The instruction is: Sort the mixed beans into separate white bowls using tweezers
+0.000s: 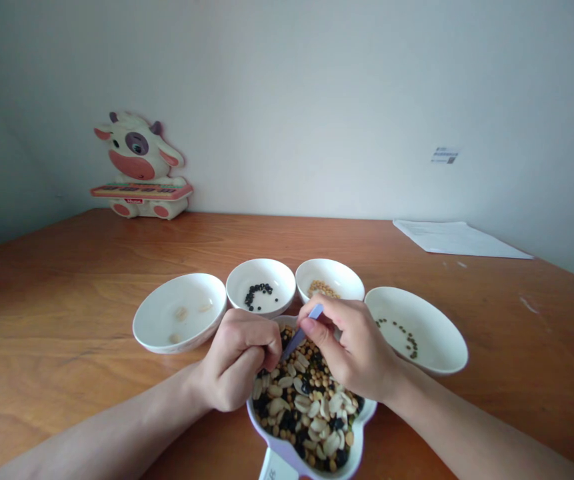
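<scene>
My right hand (349, 343) pinches lavender plastic tweezers (295, 342), their tip pointing down and left. Close to that tip, my left hand (241, 353) is closed with its fingers curled; whatever lies in them is hidden. Both hands are over a purple-and-white bowl (258, 427) with a lobed rim and a white handle. It is filled with mixed peanut halves (303, 403), yellow beans, black beans and small dark green beans.
Four white bowls arc behind: the left bowl (149, 320) with a few peanut pieces, then a bowl of black beans (259, 293), a bowl of yellow beans (323, 289) and a right bowl (441, 340) of green beans. A cow toy piano (141, 170) and papers (459, 239) sit behind.
</scene>
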`<action>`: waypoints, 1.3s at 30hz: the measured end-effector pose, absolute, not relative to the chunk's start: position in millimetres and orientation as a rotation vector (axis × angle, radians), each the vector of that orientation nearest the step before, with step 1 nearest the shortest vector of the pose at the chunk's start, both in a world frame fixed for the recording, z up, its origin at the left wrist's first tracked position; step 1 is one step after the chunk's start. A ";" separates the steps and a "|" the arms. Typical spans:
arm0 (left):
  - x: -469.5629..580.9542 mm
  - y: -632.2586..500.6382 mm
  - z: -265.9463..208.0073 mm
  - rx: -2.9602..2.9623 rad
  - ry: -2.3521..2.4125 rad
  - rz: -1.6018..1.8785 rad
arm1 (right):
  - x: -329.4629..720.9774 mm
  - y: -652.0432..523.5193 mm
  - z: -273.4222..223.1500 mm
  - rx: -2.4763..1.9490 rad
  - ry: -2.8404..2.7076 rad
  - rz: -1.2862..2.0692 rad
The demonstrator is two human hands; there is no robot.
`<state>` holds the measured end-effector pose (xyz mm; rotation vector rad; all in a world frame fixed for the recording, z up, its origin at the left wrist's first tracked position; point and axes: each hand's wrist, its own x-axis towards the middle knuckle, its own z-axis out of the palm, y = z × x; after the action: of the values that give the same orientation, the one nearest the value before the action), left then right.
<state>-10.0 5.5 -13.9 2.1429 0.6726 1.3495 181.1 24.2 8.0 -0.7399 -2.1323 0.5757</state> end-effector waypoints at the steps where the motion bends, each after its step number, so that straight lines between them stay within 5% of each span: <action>1: -9.8 5.5 -13.6 2.144 0.671 1.349 | 180.8 24.4 8.3 -0.745 -2.140 0.574; 39: -14.3 5.7 -15.3 2.171 0.612 1.341 | 180.4 19.1 6.7 -0.826 -1.833 0.394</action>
<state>-14.3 5.7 -15.3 2.1714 0.6122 1.3414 180.4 19.1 6.7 -0.8264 -1.8329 0.3937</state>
